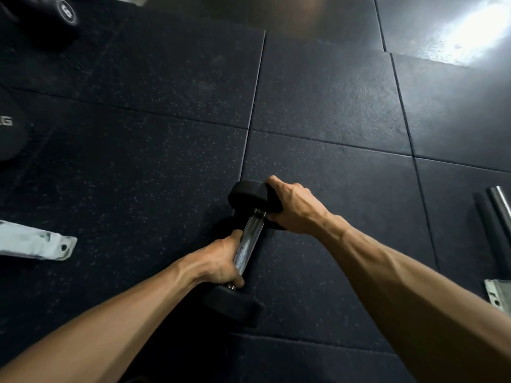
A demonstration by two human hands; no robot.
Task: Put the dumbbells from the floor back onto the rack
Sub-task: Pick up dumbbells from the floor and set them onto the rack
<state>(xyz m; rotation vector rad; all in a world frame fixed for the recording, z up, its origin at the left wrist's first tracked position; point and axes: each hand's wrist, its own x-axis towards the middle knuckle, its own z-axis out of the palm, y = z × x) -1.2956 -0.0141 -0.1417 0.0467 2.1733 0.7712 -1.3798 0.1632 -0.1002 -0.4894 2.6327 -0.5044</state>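
Observation:
A black dumbbell (250, 236) with a chrome knurled handle lies over the dark rubber floor in the lower middle. My left hand (221, 261) is wrapped around the handle near its closer head. My right hand (290, 205) clasps the farther black head from the right side. At the upper left, the end of another dumbbell (65, 11) marked 6 shows, and a larger black weight head (11, 128) pokes in at the left edge. The rack itself is barely in view.
A white metal foot (36, 243) with a bolt hole lies on the floor at the left. Metal bars (497, 208) and a grey bracket (497, 295) sit at the right edge. Dark rubber floor tiles (331, 92) stretch ahead, with bright glare at the top right.

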